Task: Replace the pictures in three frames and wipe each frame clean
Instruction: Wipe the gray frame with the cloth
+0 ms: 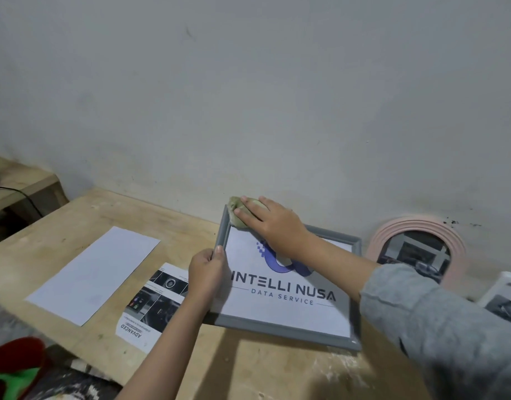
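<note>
A grey rectangular frame [280, 330] lies flat on the wooden table [110, 217], holding a white print with a blue logo and the words "INTELLI NUSA DATA SERVICE". My left hand [205, 271] grips the frame's left edge, thumb on top. My right hand [273, 223] presses a crumpled beige cloth [237, 209] onto the frame's far left corner. A pink arched frame [384, 235] leans on the wall at the right. A white frame [505, 287] lies at the far right, cut off by the image edge.
A blank white sheet [95, 272] and a printed car-interior sheet [151, 301] lie left of the grey frame. A lower wooden shelf with a black cable [23, 194] stands at far left. A red and green object [14, 370] sits at the bottom left corner.
</note>
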Demonstrator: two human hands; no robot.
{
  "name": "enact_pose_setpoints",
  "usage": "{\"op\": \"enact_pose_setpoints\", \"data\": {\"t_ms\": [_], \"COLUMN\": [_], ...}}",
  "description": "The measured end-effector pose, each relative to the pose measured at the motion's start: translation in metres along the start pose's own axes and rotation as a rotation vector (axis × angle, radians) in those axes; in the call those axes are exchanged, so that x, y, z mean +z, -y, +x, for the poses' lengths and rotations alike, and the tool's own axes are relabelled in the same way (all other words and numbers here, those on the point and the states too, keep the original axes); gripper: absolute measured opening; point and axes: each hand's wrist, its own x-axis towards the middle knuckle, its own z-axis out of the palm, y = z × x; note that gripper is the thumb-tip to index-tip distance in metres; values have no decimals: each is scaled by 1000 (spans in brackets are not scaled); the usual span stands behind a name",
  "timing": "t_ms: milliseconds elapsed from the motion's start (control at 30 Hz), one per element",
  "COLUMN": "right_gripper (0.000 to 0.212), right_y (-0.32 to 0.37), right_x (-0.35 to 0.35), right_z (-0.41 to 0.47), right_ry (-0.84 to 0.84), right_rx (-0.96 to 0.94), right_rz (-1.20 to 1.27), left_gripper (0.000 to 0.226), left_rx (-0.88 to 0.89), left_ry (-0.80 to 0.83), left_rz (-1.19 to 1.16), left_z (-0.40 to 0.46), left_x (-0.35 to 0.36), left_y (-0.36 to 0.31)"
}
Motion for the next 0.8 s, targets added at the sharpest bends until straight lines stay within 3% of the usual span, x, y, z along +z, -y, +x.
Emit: {"op": "enact_pose_setpoints", "data": {"t_ms": [333, 600, 733, 800], "right_gripper": [41, 41, 61, 59], "right_y": [-36, -80, -86, -85], "right_x": [0, -4, -10, -7], "right_z": [-54, -113, -127, -130], "right_ry": [24, 262, 305, 320], "right_rx": [-12, 107, 208, 239], "right_rz": [-92, -146, -168, -180], "left_gripper": [38, 36, 30, 32], "left_rx": [-50, -52, -55, -58], "left_ry": [10, -54, -79, -87], "left_rz": [-115, -102, -106, -108], "left_z": [5, 18, 24, 25], "left_x": [-13, -34, -39, -37], "left_y": [15, 22, 23, 22]}}
